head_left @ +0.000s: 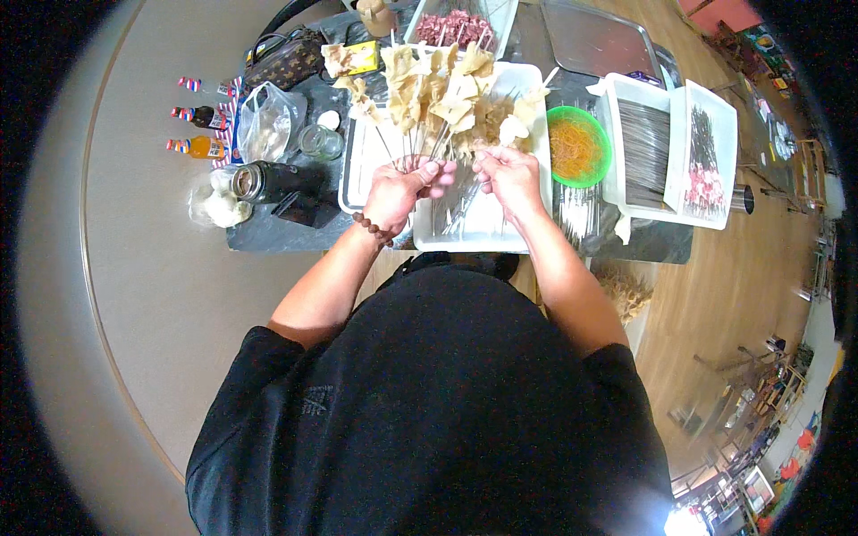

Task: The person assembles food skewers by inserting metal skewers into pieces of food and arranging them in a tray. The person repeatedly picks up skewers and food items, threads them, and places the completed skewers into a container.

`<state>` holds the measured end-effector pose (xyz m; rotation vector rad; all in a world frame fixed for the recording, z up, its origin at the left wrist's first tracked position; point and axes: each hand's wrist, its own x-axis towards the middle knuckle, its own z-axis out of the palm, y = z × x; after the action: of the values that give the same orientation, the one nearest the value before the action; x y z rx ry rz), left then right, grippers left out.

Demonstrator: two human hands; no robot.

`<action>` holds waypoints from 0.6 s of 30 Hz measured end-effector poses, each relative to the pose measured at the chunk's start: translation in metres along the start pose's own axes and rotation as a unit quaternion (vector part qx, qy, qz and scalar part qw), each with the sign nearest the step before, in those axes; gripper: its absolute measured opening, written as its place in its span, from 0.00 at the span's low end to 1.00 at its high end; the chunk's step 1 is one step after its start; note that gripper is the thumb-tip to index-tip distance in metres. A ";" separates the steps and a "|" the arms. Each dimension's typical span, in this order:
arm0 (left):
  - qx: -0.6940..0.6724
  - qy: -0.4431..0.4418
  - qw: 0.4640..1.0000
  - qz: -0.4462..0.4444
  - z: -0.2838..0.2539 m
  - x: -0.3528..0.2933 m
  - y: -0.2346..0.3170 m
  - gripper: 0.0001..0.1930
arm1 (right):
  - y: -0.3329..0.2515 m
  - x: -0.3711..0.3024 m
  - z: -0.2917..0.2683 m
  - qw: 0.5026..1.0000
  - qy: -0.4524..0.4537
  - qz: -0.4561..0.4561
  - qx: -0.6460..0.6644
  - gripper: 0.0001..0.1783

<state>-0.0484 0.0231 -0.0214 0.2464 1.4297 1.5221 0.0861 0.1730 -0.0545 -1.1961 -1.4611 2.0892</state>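
Observation:
My left hand, with a beaded bracelet at its wrist, is closed round the lower ends of several thin skewers. Folded pale-yellow sheets, like tofu skin, are threaded on their upper parts and fan out away from me. Close beside it, my right hand pinches with thumb and fingers at the lower end of another skewer, which leans to the right and carries a pale piece. Both hands are above a white plastic tray. Bare skewers and more of the yellow pieces lie in that tray, partly hidden by my hands.
Right of the tray stand a green bowl of rubber bands and white bins of skewers. A tub of cut red meat is behind. On the left are a glass jar, a dark flask, a plastic bag and bottles.

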 end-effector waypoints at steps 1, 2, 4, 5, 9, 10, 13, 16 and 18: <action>0.029 -0.011 0.999 0.007 -0.004 0.000 0.000 0.09 | 0.011 0.007 -0.005 1.000 -0.008 0.012 0.001 0.08; 0.022 -0.022 1.000 0.001 -0.002 -0.004 0.006 0.10 | 0.018 0.013 -0.007 1.000 -0.017 0.022 0.003 0.08; 0.010 -0.037 0.999 -0.016 -0.005 -0.008 0.007 0.10 | 0.025 0.018 -0.008 0.999 -0.036 0.030 0.011 0.09; 0.004 -0.046 0.999 -0.024 -0.005 -0.010 0.007 0.11 | 0.025 0.017 -0.007 0.998 -0.046 0.027 0.017 0.10; -0.008 -0.042 0.999 -0.025 -0.003 -0.018 0.006 0.11 | 0.023 0.014 -0.003 0.997 -0.045 0.034 0.044 0.11; -0.004 -0.045 0.999 -0.019 -0.004 -0.018 0.006 0.11 | 0.020 0.010 -0.002 0.997 -0.056 0.028 0.039 0.12; 0.022 -0.043 0.999 0.002 -0.011 -0.017 -0.001 0.11 | 0.007 -0.005 -0.002 0.991 -0.079 0.041 0.102 0.12; 0.041 -0.029 0.998 0.035 -0.009 -0.013 -0.004 0.11 | -0.016 -0.029 0.002 0.983 -0.098 0.009 0.152 0.13; 0.011 -0.022 0.998 0.061 -0.002 -0.013 -0.005 0.11 | -0.024 -0.031 0.009 0.982 -0.105 -0.007 0.157 0.12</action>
<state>-0.0411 0.0110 -0.0203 0.3841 1.4201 1.5895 0.0932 0.1569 -0.0178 -0.8646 -1.1546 2.3855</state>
